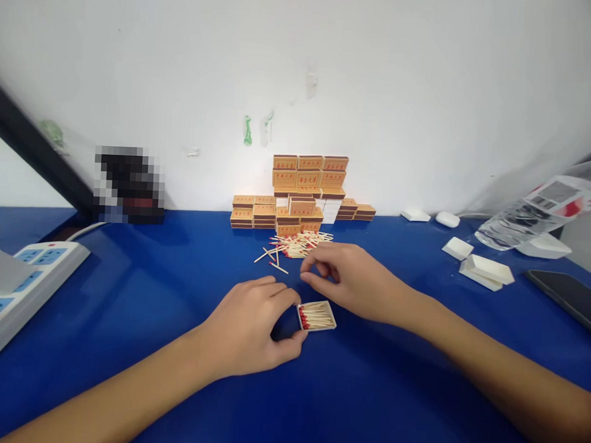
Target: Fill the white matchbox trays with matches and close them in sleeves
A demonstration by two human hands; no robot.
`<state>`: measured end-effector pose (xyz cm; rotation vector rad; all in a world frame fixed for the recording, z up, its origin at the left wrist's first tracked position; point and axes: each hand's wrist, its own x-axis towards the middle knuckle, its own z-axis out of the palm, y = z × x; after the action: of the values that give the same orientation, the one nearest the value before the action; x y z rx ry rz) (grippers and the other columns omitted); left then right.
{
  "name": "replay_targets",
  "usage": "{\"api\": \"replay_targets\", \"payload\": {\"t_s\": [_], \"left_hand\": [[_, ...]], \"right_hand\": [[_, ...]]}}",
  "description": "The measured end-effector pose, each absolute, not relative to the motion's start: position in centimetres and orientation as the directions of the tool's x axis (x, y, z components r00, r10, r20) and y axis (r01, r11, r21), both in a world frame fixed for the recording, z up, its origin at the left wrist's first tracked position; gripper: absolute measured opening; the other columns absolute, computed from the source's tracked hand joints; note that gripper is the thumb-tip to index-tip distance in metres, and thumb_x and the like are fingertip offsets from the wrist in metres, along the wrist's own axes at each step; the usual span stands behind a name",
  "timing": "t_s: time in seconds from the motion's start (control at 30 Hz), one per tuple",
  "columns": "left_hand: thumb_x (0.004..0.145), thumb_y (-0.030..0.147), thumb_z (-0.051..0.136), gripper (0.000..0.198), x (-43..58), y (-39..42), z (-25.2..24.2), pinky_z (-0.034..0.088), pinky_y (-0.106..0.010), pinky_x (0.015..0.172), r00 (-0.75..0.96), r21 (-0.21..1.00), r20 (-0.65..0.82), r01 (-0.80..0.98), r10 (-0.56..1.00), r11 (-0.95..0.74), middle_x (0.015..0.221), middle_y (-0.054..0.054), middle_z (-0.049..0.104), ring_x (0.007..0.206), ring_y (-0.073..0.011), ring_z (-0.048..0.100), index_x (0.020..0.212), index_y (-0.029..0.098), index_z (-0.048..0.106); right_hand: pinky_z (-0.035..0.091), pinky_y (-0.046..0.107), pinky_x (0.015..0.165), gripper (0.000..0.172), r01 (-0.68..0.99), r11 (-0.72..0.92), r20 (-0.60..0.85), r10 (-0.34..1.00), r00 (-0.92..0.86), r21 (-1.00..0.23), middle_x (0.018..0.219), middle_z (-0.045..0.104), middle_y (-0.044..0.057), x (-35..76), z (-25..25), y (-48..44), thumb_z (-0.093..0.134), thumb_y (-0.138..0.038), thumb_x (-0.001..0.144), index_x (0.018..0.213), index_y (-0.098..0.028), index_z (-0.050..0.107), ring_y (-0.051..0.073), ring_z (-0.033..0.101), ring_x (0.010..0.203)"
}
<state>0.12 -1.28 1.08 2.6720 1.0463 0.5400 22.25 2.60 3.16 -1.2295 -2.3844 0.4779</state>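
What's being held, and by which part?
Left hand: the matchbox tray, by its left end. Right hand: can't tell whether it holds anything.

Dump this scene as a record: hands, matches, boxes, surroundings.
left_hand: left hand, thumb and index finger at near end of matchbox tray
right_hand: right hand, beside loose match pile; grip unclear
tray_contents: matches, red heads toward left hand
behind_pile: stacked matchboxes
far_left: power strip
far_right: smartphone
surface: blue tabletop
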Motion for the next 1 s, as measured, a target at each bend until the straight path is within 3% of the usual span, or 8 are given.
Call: {"api": "replay_targets", "payload": {"t_s": [0.1,0.3,0.5,0.63,0.87,1.0], "left_hand": [[0.086,0.032,0.070,0.019,0.2,-1.3,1.0,0.045,-0.034,0.063,0.689,0.332,0.256,0.596,0.678,-0.731,0.072,0.000,0.064,0.068,-0.0192,0.058,0.098,0.017,0.072],[0.087,0.034,0.069,0.017,0.0,-1.2,1.0,0.043,-0.033,0.062,0.658,0.331,0.234,0.638,0.715,-0.695,0.072,0.000,0.064,0.068,-0.0190,0.059,0.092,0.018,0.070],[0.088,0.034,0.069,0.021,-0.1,-1.2,0.8,0.043,-0.033,0.063,0.641,0.346,0.235,0.647,0.731,-0.679,0.075,0.000,0.066,0.071,-0.0195,0.059,0.102,0.019,0.071],[0.089,0.034,0.068,0.019,0.0,-1.2,0.9,0.043,-0.033,0.064,0.639,0.344,0.242,0.647,0.730,-0.680,0.077,0.000,0.066,0.071,-0.0196,0.058,0.101,0.019,0.071],[0.089,0.034,0.067,0.018,0.1,-1.3,1.1,0.043,-0.033,0.064,0.646,0.331,0.238,0.649,0.726,-0.685,0.075,-0.001,0.065,0.071,-0.0199,0.057,0.097,0.019,0.070],[0.090,0.034,0.066,0.016,0.0,-1.4,1.3,0.042,-0.033,0.062,0.646,0.316,0.238,0.654,0.725,-0.687,0.075,-0.001,0.065,0.070,-0.0198,0.057,0.092,0.019,0.069]], "right_hand": [[0.035,0.028,0.065,0.012,0.707,0.540,0.164,0.832,-0.529,-0.458,0.073,0.062,-0.001,19.9,2.6,4.5,0.073,-0.026,0.090,0.082,-0.019,0.068,0.014,0.052,0.069],[0.034,0.029,0.068,0.013,0.730,0.551,0.109,0.822,-0.559,-0.405,0.075,0.062,0.000,19.2,2.6,5.2,0.067,-0.016,0.092,0.080,-0.018,0.064,0.015,0.052,0.072],[0.035,0.029,0.064,0.020,0.719,0.532,0.014,0.808,-0.589,-0.447,0.080,0.063,0.000,23.8,4.7,1.6,0.059,-0.033,0.103,0.088,-0.021,0.062,0.015,0.052,0.070],[0.038,0.030,0.068,0.019,0.723,0.550,-0.058,0.778,-0.625,-0.418,0.089,0.065,0.002,24.5,4.3,-1.1,0.055,-0.030,0.105,0.089,-0.021,0.060,0.016,0.055,0.075],[0.040,0.030,0.068,0.014,0.684,0.593,0.035,0.766,-0.642,-0.425,0.089,0.067,0.002,23.7,4.9,-1.5,0.057,-0.021,0.102,0.089,-0.021,0.063,0.015,0.057,0.076],[0.038,0.029,0.065,0.017,0.662,0.610,-0.033,0.724,-0.689,-0.435,0.085,0.066,0.001,23.6,5.7,-0.7,0.060,-0.023,0.100,0.085,-0.022,0.066,0.015,0.056,0.073]]}}
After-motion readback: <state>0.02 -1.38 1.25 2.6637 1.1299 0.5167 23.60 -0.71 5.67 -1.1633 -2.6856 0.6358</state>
